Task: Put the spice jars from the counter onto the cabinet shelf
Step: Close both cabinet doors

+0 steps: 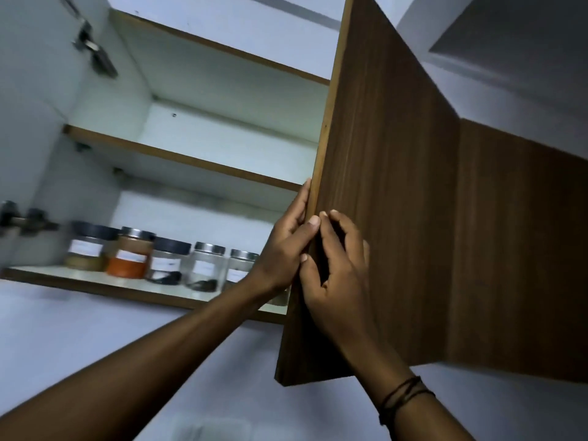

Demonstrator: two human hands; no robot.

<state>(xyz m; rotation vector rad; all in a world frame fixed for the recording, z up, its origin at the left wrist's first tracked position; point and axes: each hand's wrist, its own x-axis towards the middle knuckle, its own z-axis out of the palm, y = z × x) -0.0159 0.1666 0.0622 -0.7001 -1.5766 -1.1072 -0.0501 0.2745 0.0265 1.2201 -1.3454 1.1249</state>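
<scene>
Both hands meet on the upright free edge of the cabinet door (397,186): the left hand (286,249) grips it, the right hand (337,268) presses loosely curled fingers. Left of the door, spice jars (165,259) line the bottom shelf (95,286).

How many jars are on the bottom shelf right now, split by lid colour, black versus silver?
Black-lidded jars: 2
Silver-lidded jars: 3
Total in view: 5

The left hand and the cabinet door cover the right end of the bottom shelf, so more jars could be hidden there.
</scene>
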